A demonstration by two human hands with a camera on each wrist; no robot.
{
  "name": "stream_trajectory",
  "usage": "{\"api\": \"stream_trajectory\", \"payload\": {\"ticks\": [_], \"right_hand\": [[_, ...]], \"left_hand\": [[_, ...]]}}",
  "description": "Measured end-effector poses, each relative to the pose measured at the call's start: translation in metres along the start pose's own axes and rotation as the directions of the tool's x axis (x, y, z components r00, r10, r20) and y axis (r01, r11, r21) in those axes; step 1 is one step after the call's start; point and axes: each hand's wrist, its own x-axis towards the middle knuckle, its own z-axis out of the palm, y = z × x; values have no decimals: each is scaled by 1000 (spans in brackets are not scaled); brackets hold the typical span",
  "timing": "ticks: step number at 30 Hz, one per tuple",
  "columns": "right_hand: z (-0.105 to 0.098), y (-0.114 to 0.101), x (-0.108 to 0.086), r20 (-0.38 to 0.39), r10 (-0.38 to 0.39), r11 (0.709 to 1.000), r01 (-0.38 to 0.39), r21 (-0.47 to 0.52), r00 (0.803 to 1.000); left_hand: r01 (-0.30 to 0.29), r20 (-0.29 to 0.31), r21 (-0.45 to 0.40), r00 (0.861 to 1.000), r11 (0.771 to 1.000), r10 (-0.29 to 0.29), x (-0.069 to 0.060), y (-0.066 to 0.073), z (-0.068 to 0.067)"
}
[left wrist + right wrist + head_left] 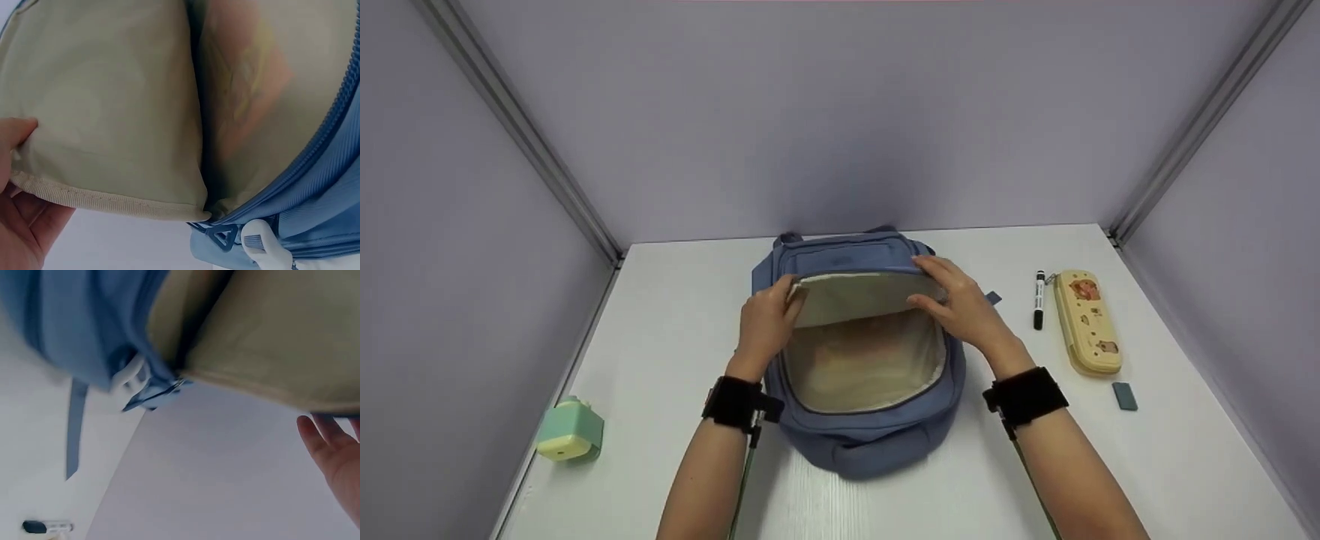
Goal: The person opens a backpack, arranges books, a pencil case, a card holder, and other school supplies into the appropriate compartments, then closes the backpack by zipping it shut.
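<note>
A blue backpack (877, 450) lies on the table with its main compartment unzipped and its front flap (855, 296) lifted. The beige lining shows, and through the opening an orange and yellow patch (253, 84) is blurred inside. My left hand (765, 319) pinches the flap's edge at the left, thumb on the lining and fingers behind. On the opposite side my right hand (960, 304) touches the flap with fairly straight fingers, its thumb spread apart from them. In the right wrist view those fingers (320, 436) meet the outer edge of the flap.
To the right lie a black and white marker (1039, 300), a yellow pencil case (1087, 322) with printed figures, and a dark teal eraser-like block (1125, 396). A mint and yellow box-shaped device (571, 429) stands at the left. Grey panels (840, 112) enclose the white table (675, 337).
</note>
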Motion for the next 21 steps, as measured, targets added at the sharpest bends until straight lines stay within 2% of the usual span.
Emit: {"api": "stream_trajectory", "payload": {"ticks": [3,6,9,11,14,15,18,21], "right_hand": [[-10,16,-10,-31,74,997,-75,-35,997],[-23,34,-21,-53,190,977,-194,-87,980],[-36,54,-32,-78,308,939,-316,-137,948],[-46,68,-42,-103,384,904,-396,-161,918],[-59,92,-61,-148,506,830,-526,-185,850],[-63,99,-68,-163,549,799,-572,-189,820],[-71,118,-89,-192,675,678,-702,-219,712],[-72,129,-107,-200,757,572,-779,-258,622]], "left_hand": [[57,3,2,998,998,-57,0,-1,2],[96,7,4,995,995,-96,0,0,3],[126,6,9,992,992,-126,0,-1,4],[142,6,8,990,990,-143,0,-1,5],[164,12,10,986,986,-164,0,-1,6],[171,14,11,985,985,-171,0,-2,7],[183,19,19,983,983,-184,1,-2,8],[189,11,26,982,982,-190,1,-3,8]]}}
